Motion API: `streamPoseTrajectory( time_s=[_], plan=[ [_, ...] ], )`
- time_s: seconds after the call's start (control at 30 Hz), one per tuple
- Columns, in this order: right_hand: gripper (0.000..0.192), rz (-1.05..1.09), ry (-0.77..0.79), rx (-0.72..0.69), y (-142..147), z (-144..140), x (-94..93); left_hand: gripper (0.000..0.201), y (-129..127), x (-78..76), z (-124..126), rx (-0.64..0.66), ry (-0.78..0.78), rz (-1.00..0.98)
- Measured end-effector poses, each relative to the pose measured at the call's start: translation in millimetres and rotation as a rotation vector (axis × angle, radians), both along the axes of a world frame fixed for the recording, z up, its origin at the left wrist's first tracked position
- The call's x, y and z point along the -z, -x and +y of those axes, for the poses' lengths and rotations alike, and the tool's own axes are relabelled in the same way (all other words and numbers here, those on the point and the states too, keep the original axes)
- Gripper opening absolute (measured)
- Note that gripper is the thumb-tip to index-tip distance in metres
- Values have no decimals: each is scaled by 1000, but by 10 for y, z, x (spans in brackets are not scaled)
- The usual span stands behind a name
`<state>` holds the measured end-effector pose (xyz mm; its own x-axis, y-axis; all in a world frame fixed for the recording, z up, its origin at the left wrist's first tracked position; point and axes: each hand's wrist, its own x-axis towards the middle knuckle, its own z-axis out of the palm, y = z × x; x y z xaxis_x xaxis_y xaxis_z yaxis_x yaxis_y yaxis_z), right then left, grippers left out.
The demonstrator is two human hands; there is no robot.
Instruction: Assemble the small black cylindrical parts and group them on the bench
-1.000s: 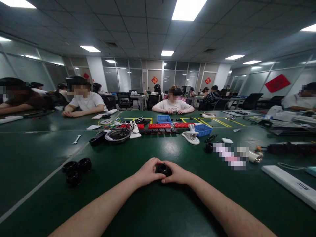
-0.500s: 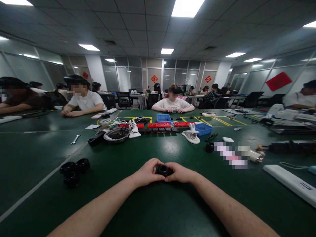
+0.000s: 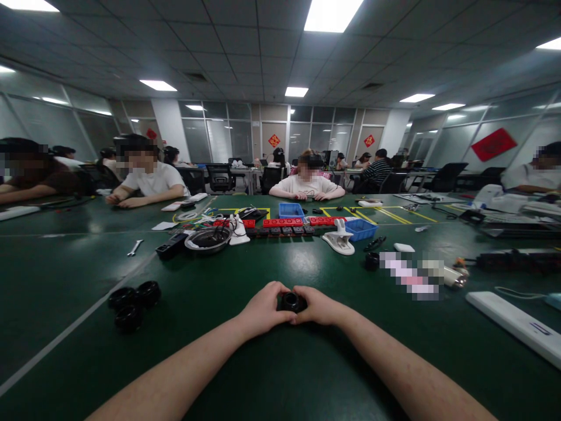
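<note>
A small black round part (image 3: 290, 302) with a hole in its middle sits between my two hands, just above or on the green tabletop (image 3: 245, 374); I cannot tell which. My left hand (image 3: 264, 306) curls around its left side, thumb in front and fingers behind. From the right, my right hand (image 3: 319, 306) closes on it the same way, and the fingertips of both hands nearly meet. Part of the piece is hidden by the fingers. Three similar black round parts (image 3: 128, 318) lie grouped to the left, and another black round part (image 3: 372, 261) stands to the right.
Across the table are a wrench (image 3: 135, 248), a metal bowl (image 3: 207, 241), a white clip stand (image 3: 340, 238), red power strips (image 3: 283, 221) and a blue tray (image 3: 361, 228). A long white bar (image 3: 512, 324) lies at right. Several people sit around; one person (image 3: 307, 186) faces me.
Both hands stay around the black round part, which has shifted very slightly to the right. The view has moved a little; the other things on the table lie as before.
</note>
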<state>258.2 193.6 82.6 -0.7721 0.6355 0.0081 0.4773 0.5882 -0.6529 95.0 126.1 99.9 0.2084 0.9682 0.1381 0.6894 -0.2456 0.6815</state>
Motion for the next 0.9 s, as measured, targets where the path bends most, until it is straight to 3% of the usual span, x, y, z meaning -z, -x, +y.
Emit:
streamPoseTrajectory(
  time_s=[0.17,0.27,0.47,0.57,0.67,0.9],
  plan=[
    [37,-151,-350,282,122,-157,49,34,-43,64,8,-134,-59,3],
    [35,-199,-439,315,162,-212,39,33,-49,79,10,-150,-93,6],
    [50,76,-197,62,45,-67,37,32,-1,13,17,-79,-69,34],
    [46,166,-52,-53,-14,3,20,32,30,-13,34,-35,-57,0],
    [37,162,8,-72,-29,17,-19,36,60,-31,50,10,-31,-5],
    [36,176,149,-133,-28,24,-66,40,128,-62,83,69,18,-14]
  ],
)
